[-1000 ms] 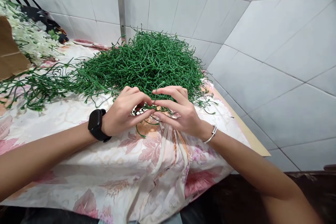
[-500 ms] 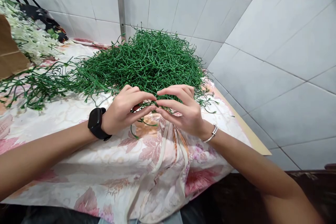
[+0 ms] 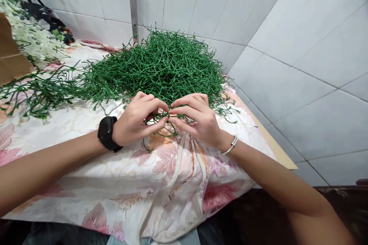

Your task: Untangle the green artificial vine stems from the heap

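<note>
In the head view, my left hand (image 3: 140, 116), with a black band on its wrist, pinches a green artificial flower stem (image 3: 165, 134) between thumb and forefinger. My right hand (image 3: 197, 116) meets it fingertip to fingertip, its fingers closed on the same stem. Thin curved ends of the stem hang below the fingertips; the exact point of grip is partly covered. Just behind both hands rises a large tangled pile of green plastic stems (image 3: 172, 65).
A floral cloth (image 3: 115, 176) covers the table and bunches at the front. White artificial flowers (image 3: 34, 42) and a brown cardboard piece (image 3: 13, 53) sit at the left. Tiled walls (image 3: 310, 61) stand behind and right. A metal strip (image 3: 133, 11) is upright at the back wall.
Both hands have shifted slightly left, still pinched together. More of the stem's curved end shows beneath the fingertips. The pile looks the same.
</note>
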{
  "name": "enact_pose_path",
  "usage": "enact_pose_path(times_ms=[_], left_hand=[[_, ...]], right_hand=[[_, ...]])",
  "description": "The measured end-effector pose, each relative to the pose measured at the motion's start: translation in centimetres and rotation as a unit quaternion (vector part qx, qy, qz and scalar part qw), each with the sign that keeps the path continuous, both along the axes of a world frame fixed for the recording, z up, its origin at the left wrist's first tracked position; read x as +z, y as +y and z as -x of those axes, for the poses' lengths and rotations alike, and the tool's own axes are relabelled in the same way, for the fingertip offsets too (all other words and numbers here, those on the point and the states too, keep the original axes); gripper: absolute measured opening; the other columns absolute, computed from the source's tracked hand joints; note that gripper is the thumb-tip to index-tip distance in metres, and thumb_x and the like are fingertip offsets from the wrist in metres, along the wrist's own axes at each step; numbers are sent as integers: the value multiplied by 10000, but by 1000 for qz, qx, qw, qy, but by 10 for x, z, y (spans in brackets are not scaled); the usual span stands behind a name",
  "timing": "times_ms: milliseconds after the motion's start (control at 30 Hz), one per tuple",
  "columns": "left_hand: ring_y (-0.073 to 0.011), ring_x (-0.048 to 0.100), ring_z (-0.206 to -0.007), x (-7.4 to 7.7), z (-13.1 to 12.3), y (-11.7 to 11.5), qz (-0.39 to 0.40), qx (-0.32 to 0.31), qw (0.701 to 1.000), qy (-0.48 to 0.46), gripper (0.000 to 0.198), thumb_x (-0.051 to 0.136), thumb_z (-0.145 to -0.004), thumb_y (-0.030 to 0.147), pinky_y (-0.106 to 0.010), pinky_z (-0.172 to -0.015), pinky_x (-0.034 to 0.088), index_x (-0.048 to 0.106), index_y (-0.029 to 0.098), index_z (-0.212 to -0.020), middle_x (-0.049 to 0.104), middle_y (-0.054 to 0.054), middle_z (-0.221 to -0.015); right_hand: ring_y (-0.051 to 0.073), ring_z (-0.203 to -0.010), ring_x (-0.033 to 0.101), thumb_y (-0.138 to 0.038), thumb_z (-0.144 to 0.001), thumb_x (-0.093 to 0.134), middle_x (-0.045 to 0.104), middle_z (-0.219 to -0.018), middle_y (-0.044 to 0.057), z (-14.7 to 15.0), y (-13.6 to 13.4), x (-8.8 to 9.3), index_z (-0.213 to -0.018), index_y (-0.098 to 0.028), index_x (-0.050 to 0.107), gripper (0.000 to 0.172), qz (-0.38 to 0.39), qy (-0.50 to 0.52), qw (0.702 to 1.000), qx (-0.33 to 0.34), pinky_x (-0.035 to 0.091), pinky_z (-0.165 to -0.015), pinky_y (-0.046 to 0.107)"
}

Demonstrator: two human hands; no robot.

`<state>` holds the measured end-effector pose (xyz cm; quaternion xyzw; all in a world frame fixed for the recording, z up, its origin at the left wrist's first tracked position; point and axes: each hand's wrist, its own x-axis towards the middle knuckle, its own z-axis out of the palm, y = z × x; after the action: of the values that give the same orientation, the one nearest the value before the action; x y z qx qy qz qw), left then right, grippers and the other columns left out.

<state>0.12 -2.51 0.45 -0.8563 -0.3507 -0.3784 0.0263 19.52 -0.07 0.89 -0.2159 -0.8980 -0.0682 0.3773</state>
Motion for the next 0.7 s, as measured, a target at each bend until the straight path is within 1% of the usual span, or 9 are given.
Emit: enact_pose_path(times_ms=[167,333,600,700], left_hand=[[-114,453,-566,-1,-1,-1,1,-2,1000,5,103,485,-797,264,-292,-679,325,539,182,-831,484,32,-578],[-114,455,-587,-2,-1,0,4,-9,1000,11,108,501,-793,254,-295,-697,318,546,164,-834,507,25,-601],[-107,437,-569,-2,-1,0,3,-5,1000,14,184,525,-794,332,-298,-687,302,539,154,-751,509,25,-589],[-118,450,-600,-1,-1,0,-2,-2,1000,15,161,521,-797,306,-303,-680,297,535,157,-740,535,15,-609]], right_hand=[[129,-845,553,-239,-774,566,638,-885,-6,0,1,-2,-830,-233,602,67,-2,1,1000,-3,348,-818,347],[125,-835,559,-209,-767,555,636,-869,-5,0,1,-2,-795,-207,557,28,-6,-2,1000,9,365,-812,338],[125,-805,575,-152,-736,558,645,-830,-13,0,1,-2,-786,-205,498,94,-58,11,998,10,393,-774,331],[122,-803,581,-112,-731,547,653,-836,-12,2,2,-3,-793,-206,477,133,-75,8,997,24,410,-769,326]])
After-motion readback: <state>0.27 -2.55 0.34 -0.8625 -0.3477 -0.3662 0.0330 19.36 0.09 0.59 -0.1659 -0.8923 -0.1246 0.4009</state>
